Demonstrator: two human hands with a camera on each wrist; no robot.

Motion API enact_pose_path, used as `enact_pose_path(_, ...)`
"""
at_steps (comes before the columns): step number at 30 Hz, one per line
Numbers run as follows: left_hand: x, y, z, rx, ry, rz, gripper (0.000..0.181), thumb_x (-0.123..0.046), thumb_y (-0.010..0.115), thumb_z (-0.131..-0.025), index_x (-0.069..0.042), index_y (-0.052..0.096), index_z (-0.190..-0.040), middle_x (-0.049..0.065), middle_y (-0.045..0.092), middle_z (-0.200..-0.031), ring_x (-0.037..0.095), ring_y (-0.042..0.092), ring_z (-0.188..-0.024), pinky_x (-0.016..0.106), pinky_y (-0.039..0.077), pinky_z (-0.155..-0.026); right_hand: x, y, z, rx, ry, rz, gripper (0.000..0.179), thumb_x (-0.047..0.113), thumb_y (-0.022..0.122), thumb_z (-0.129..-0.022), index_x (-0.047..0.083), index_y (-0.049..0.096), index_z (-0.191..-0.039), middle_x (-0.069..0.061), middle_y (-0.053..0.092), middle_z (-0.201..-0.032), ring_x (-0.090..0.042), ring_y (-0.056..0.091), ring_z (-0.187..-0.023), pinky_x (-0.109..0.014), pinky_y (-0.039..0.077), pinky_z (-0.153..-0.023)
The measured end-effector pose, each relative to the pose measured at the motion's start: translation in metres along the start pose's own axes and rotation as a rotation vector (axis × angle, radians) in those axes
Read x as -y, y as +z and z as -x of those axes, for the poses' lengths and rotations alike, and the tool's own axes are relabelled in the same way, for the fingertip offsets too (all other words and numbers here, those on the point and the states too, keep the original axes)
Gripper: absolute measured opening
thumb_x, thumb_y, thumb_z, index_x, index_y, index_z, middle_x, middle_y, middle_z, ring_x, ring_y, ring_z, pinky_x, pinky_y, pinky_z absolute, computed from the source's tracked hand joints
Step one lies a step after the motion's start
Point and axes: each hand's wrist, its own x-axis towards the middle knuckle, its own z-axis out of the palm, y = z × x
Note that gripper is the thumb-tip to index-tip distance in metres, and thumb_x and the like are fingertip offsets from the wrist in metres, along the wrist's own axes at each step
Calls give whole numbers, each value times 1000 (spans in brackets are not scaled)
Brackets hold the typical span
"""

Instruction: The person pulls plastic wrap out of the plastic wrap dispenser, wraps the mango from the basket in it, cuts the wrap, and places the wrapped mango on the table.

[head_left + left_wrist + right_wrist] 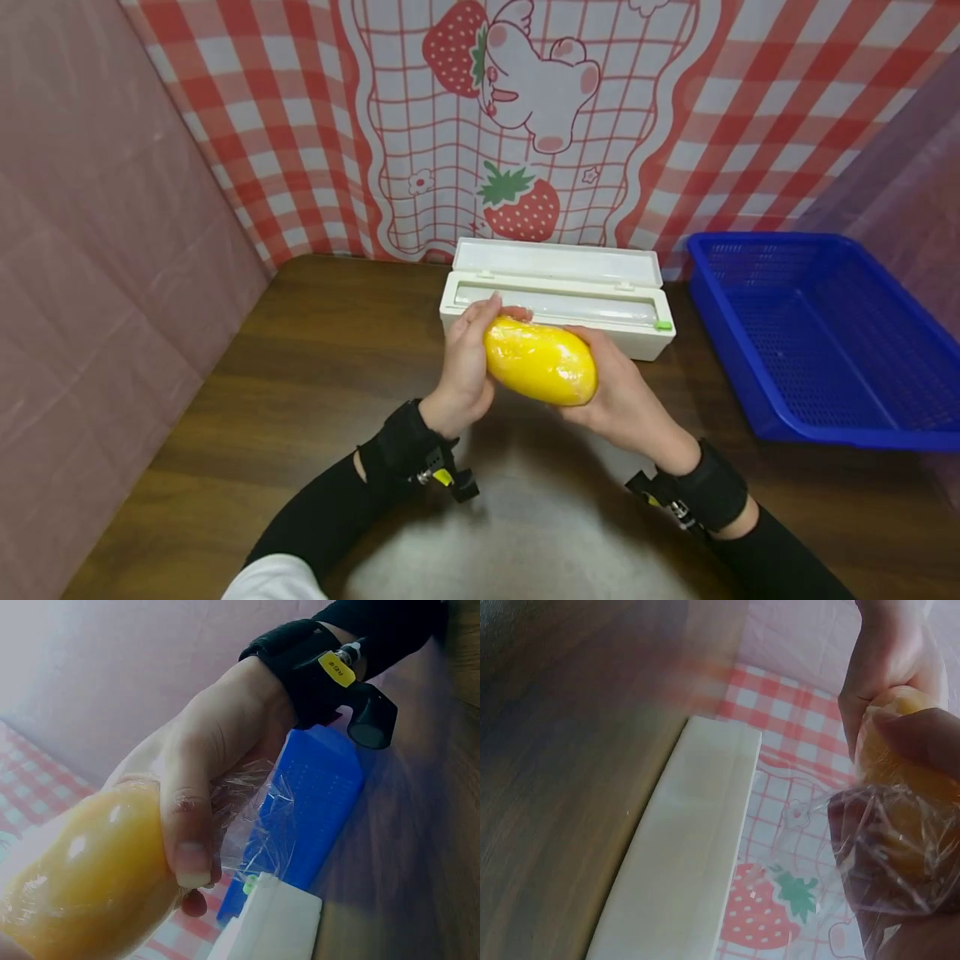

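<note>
A smooth yellow oval fruit (540,362), glossy with cling film, is held up above the table between both hands. My left hand (465,367) grips its left end, thumb upward. My right hand (615,392) wraps round the right end; the left wrist view shows that thumb lying along the fruit (97,862). Loose, crumpled cling film (259,825) hangs beside the right hand, and the film (900,855) shows again in the right wrist view. Just behind the hands stands a white cling film box (622,342), its lid (555,258) raised and a roll inside.
A blue plastic basket (723,333) stands to the right of the box. Beneath the hands lies a brown wooden table (315,350). A red-checked curtain (300,100) with strawberries hangs behind, and pink cloth (97,233) closes the left side.
</note>
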Motion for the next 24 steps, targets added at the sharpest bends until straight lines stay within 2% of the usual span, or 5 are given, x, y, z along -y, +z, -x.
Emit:
enact_pose_path(5,1,-2,-1,5,-62,116,36,-45,48,-92,-9,46,-97,9,59,-99,29,55,-102,41,41,-91,0,1,1,6,16,-61,92,33,84,-58,13,36,-134,0,49,-123,-13,45,-103,-38,42,-84)
enact_pose_path(9,1,-3,-1,51,-114,215,30,-42,47,-92,-12,47,-90,4,59,-90,27,54,-100,43,39,-91,4,2,3,14,32,-135,91,27,85,-59,9,35,-133,-4,47,-124,-14,44,-104,-38,41,-85)
enact_pose_path(15,3,-2,-1,173,-118,262,27,-39,45,-90,-13,48,-85,3,62,-90,30,52,-108,46,37,-93,24,-7,-2,21,44,-255,89,8,84,-56,0,34,-130,-11,47,-123,-16,47,-103,-33,43,-86)
enact_pose_path(20,6,-5,1,189,-102,314,25,-36,44,-89,-14,48,-79,1,58,-81,23,53,-92,41,39,-86,36,-13,-7,40,44,-245,87,4,83,-55,-3,36,-128,-11,48,-121,-15,47,-101,-31,43,-85)
enact_pose_path(24,7,-7,2,196,-103,345,25,-35,45,-88,-14,49,-74,0,57,-78,21,53,-86,40,39,-84,34,-10,-6,40,26,-226,87,6,84,-56,-1,36,-128,-10,48,-120,-14,47,-100,-34,44,-84)
